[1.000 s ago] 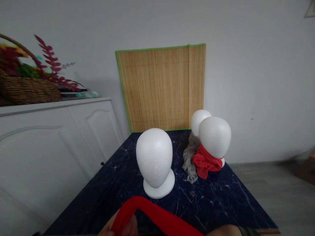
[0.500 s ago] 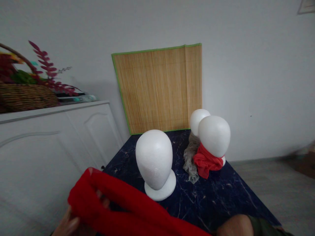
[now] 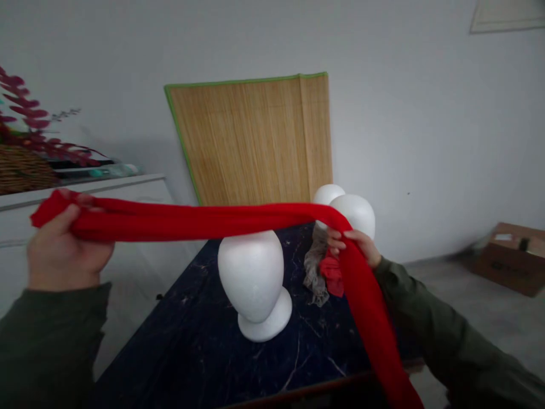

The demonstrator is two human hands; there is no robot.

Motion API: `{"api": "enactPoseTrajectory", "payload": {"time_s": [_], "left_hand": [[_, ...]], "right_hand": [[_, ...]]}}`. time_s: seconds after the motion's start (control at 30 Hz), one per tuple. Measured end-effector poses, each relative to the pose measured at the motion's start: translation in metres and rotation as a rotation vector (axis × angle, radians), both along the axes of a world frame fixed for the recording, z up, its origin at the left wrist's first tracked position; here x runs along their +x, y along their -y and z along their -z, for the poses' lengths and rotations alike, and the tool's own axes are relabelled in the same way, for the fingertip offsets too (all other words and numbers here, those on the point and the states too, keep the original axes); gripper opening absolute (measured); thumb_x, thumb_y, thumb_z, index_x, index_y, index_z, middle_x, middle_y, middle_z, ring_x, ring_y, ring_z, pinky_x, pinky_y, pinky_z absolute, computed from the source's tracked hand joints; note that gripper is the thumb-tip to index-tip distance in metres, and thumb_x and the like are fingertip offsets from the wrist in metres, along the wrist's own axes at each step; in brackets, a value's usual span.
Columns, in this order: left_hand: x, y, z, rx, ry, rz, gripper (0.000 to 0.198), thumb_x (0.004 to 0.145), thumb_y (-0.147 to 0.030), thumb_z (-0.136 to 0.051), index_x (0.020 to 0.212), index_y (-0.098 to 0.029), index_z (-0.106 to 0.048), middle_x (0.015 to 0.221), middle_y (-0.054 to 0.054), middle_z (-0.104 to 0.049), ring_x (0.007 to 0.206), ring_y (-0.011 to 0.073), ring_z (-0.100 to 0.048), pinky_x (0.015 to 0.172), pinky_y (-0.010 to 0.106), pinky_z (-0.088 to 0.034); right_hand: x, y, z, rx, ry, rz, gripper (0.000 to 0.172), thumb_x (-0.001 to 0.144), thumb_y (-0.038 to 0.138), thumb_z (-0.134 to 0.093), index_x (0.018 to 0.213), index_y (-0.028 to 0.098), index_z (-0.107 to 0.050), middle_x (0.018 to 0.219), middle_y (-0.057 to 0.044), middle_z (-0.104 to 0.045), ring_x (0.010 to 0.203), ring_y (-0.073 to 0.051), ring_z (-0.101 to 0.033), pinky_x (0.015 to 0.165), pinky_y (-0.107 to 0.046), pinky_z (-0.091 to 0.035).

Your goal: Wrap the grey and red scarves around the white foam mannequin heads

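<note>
Left hand (image 3: 66,253) clenches one end of long red cloth scarf (image 3: 191,221); right hand (image 3: 355,244) grips farther along, tail hanging. Scarf spans white foam mannequin head's (image 3: 251,275) crown, contact unclear; sagging could snag, tip it. Left of head: brown wicker basket (image 3: 23,170), burgundy leafy stems (image 3: 34,113) inside. Right: brown cardboard box (image 3: 511,261), contents hidden.

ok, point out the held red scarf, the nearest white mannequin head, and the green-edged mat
Red scarf (image 3: 196,222): head camera, its level stretch
Nearest mannequin head (image 3: 251,278): head camera, its front
Green-edged mat (image 3: 253,142): head camera, middle of its slatted face
</note>
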State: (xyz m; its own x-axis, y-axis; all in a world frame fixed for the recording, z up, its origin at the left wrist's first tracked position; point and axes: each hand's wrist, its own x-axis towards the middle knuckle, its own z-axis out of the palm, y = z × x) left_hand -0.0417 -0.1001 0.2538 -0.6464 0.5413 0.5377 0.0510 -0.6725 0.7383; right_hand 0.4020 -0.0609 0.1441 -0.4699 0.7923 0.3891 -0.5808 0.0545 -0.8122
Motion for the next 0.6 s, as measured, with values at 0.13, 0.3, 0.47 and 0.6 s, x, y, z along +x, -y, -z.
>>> {"api": "enactPoseTrajectory", "payload": {"time_s": [0.13,0.3,0.47,0.6], "left_hand": [[0.020,-0.050,0.019,0.004,0.186,0.216,0.006,0.079,-0.010,-0.036,0.077,-0.011,-0.041,0.066,-0.010,-0.053,0.081,0.0019,-0.054,0.081,0.019,-0.042],[0.044,-0.035,0.125,-0.096,0.149,0.286,0.018,0.074,-0.024,-0.036,0.076,-0.013,-0.050,0.077,0.001,-0.064,0.092,0.0193,-0.058,0.081,0.034,-0.048],[0.057,0.006,0.232,-0.440,0.157,0.293,0.030,0.059,-0.031,-0.049,0.084,-0.018,-0.060,0.075,0.004,-0.068,0.087,0.0286,-0.061,0.077,0.043,-0.051],[0.068,0.036,0.262,-0.540,0.128,0.281,0.037,0.050,-0.031,-0.057,0.086,-0.023,-0.061,0.081,0.005,-0.069,0.093,0.0306,-0.059,0.077,0.043,-0.052]], "right_hand": [[-0.057,-0.047,-0.016,-0.058,0.237,0.231,0.016,0.075,0.031,-0.050,0.083,0.017,-0.050,0.067,0.003,-0.052,0.053,-0.006,-0.048,0.055,-0.018,-0.042],[-0.086,-0.043,0.076,-0.152,0.594,0.329,0.041,0.065,0.021,-0.059,0.103,0.008,-0.051,0.096,-0.013,-0.060,0.082,-0.021,-0.058,0.077,-0.037,-0.045],[-0.078,-0.014,0.166,0.132,1.001,0.432,0.079,0.060,0.023,-0.064,0.129,0.002,-0.032,0.130,-0.021,-0.039,0.119,-0.027,-0.038,0.100,-0.037,-0.027],[-0.075,0.005,0.174,0.450,1.221,0.580,0.088,0.062,0.039,-0.064,0.135,0.011,-0.025,0.122,-0.018,-0.048,0.110,-0.030,-0.045,0.094,-0.041,-0.032]]}}
